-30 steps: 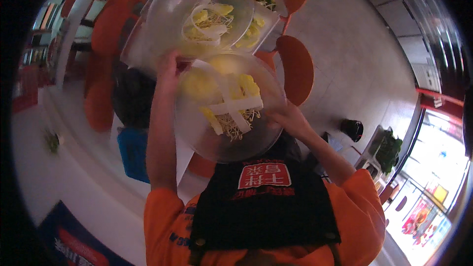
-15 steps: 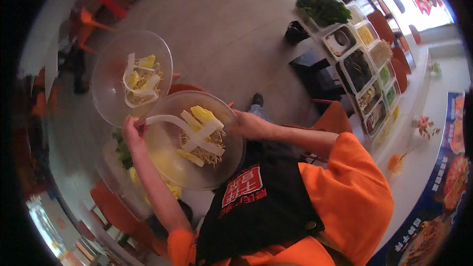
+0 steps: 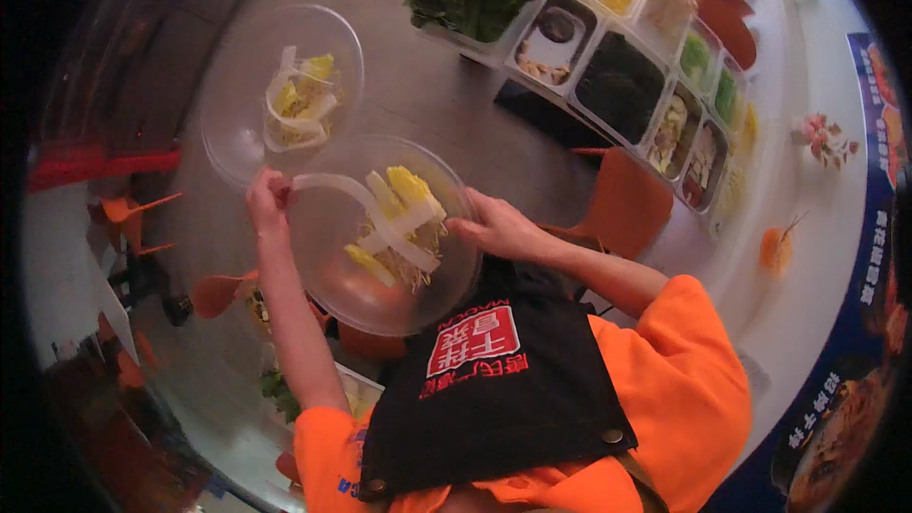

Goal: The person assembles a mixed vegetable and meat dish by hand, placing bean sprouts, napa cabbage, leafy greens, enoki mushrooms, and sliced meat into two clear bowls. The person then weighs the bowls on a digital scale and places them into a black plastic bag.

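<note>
The left hand (image 3: 269, 194) curls tightly on the adjoining rims of the near bowl (image 3: 323, 261) and far bowl (image 3: 224, 119); the right hand (image 3: 502, 226) clasps the near bowl's right edge. Both bowls, 2 total, are above the gray floor (image 3: 404, 76). Beyond: orange chair (image 3: 627, 204), food trays (image 3: 622, 73).

Near bowl (image 3: 328, 275) is a big see-through round one, open side up. There's a long white strip (image 3: 344, 183) bending in from its upper-left rim, with yellow leaf (image 3: 408, 183) and thin sprouts (image 3: 415, 275) heaped in the right half. Far bowl (image 3: 223, 123) looks like its twin, same sorta mix, except its curled strip (image 3: 294, 141) loops round the pile's left side.
</note>
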Available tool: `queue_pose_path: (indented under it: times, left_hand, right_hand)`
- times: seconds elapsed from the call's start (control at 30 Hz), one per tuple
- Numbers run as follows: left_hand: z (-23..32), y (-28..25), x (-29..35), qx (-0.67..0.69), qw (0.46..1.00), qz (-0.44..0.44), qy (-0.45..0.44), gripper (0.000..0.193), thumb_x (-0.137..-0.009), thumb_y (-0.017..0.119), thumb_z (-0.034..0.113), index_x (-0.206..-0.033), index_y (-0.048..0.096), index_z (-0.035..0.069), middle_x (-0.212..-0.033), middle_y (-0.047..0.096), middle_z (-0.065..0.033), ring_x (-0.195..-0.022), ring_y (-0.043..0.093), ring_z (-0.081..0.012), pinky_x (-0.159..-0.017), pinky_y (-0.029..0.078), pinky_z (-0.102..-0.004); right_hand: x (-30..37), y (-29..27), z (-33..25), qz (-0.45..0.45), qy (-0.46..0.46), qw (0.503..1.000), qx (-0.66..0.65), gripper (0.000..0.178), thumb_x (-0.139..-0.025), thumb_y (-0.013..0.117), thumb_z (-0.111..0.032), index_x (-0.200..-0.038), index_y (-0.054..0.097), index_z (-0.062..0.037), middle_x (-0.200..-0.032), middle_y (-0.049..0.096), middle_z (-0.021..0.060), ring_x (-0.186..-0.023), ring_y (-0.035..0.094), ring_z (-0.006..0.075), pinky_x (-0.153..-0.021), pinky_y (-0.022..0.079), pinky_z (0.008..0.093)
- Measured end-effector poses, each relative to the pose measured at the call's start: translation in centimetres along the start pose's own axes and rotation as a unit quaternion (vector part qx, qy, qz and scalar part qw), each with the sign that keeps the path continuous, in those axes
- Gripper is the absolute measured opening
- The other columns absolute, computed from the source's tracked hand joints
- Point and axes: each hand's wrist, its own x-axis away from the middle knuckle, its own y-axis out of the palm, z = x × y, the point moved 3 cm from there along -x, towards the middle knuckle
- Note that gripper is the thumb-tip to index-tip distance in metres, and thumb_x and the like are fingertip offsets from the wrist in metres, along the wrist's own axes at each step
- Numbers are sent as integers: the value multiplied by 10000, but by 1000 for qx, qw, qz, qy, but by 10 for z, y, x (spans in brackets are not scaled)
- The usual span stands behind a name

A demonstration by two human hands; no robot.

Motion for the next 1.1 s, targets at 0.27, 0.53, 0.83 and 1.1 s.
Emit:
queue_pose_path:
  times: [0.27, 0.53, 0.83, 1.1]
  left_hand:
    - [53, 6, 36, -70, 991, -117, -6, 121, -844, 586, 180, -795, 571, 71, -693, 606, -33, -613, 602, -149, -504, 469, -267]
    - [69, 6, 39, -94, 985, -125, 67, 199, -871, 525, 187, -732, 561, 49, -659, 595, -80, -553, 566, -175, -490, 444, -292]
    - [63, 15, 49, -83, 984, -135, 79, 268, -908, 511, 232, -729, 549, 36, -751, 644, -180, -541, 552, -172, -500, 440, -270]
    - [74, 30, 47, -94, 977, -172, 87, 269, -913, 502, 227, -748, 558, 21, -799, 657, -218, -540, 555, -163, -511, 452, -272]
  right_hand:
    - [70, -1, -48, -52, 10, 996, -65, 539, -893, 579, -366, -1295, 422, -41, -1073, 621, 141, -956, 598, 217, -836, 480, 369]
    - [-1, -86, 53, 173, -29, 983, 54, 321, -850, 613, -202, -1102, 616, -3, -948, 673, 132, -876, 643, 230, -759, 503, 343]
    - [-133, -55, 202, 308, 107, 882, 339, 299, -752, 608, -75, -1024, 534, 24, -1049, 535, 269, -949, 570, 416, -780, 501, 471]
    - [-120, -20, 202, 291, 65, 892, 340, 251, -781, 627, -134, -988, 533, -27, -961, 522, 234, -938, 554, 411, -771, 484, 464]
